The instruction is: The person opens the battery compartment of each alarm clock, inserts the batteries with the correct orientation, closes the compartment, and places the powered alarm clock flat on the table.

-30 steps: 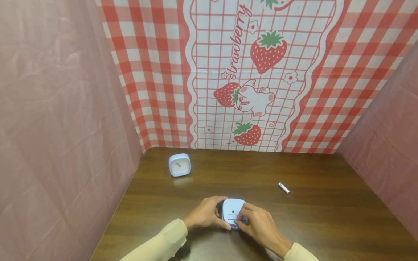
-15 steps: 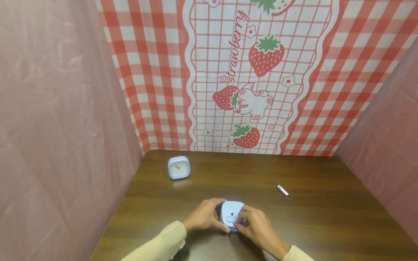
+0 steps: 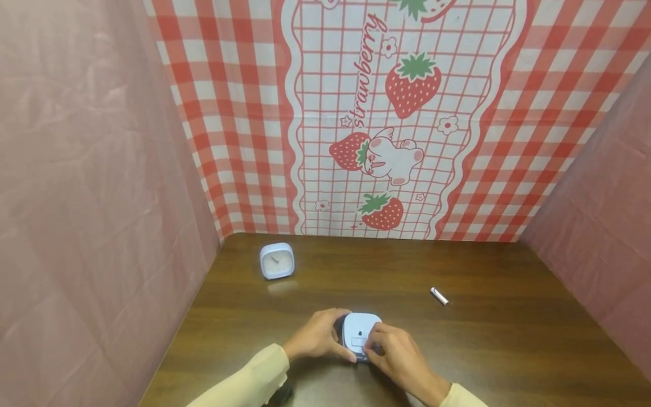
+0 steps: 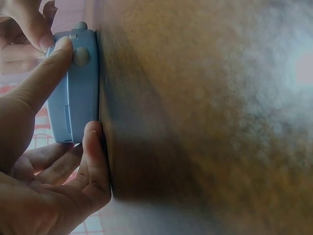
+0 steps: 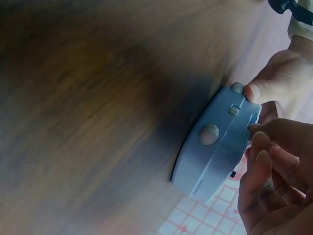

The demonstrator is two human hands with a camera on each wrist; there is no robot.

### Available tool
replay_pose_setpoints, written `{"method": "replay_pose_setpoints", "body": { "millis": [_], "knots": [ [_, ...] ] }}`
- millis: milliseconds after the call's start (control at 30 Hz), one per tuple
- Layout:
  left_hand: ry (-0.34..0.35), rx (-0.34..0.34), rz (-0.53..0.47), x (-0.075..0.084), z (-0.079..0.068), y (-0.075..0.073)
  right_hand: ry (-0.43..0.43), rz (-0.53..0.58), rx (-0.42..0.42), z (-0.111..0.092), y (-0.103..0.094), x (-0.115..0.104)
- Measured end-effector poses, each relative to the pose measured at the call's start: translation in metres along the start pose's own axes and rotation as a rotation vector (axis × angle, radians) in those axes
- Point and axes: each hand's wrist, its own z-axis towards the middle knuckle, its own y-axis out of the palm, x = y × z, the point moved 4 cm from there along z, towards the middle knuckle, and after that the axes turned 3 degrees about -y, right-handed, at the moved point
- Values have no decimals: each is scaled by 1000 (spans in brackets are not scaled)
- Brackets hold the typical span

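Observation:
A light blue alarm clock [image 3: 362, 325] lies face down on the table, its back with a small dark knob and a rectangular battery compartment turned up. My left hand [image 3: 316, 336] grips its left side, the thumb at the near edge. In the left wrist view, rounded feet and a seam show on the side of the clock [image 4: 84, 107]. My right hand [image 3: 403, 355] has thumb and fingers bunched at the compartment's edge. In the right wrist view, the right thumb [image 5: 281, 132] meets a notch in the clock [image 5: 215, 152]; whether those fingers hold anything small is hidden.
A second light blue clock [image 3: 277, 262] stands upright at the back left of the brown wooden table [image 3: 346, 271]. One white battery [image 3: 439, 296] lies to the right, beyond my right hand. A red checked strawberry cloth [image 3: 244, 141] hangs behind, with pink cloth on both sides.
Both hands keep their places on the clock, with only slight finger motion by the right hand at the compartment. The whole view shifts slightly with the head.

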Motion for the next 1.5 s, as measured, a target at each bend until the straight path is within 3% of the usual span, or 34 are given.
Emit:
{"method": "replay_pose_setpoints", "body": {
  "millis": [167, 467, 933, 1067, 1333, 1500],
  "knots": [
    [-6, 2, -5, 0, -1, 0, -32, -41, -22, -1, 1, -3],
    [-5, -2, -1, -2, -3, 1, -126, -129, 29, -3, 3, -7],
    [27, -2, 14, -4, 4, 4, -208, -163, 57, -4, 2, -4],
    [20, -4, 13, -3, 4, 3, -175, -148, 48, -5, 2, -2],
    [-7, -7, -3, -2, 3, 2, 6, -47, -18, 2, 0, 0],
    [-8, -2, 5, -2, 3, 2, 3, -56, -33, 4, -2, -2]
  ]
}}
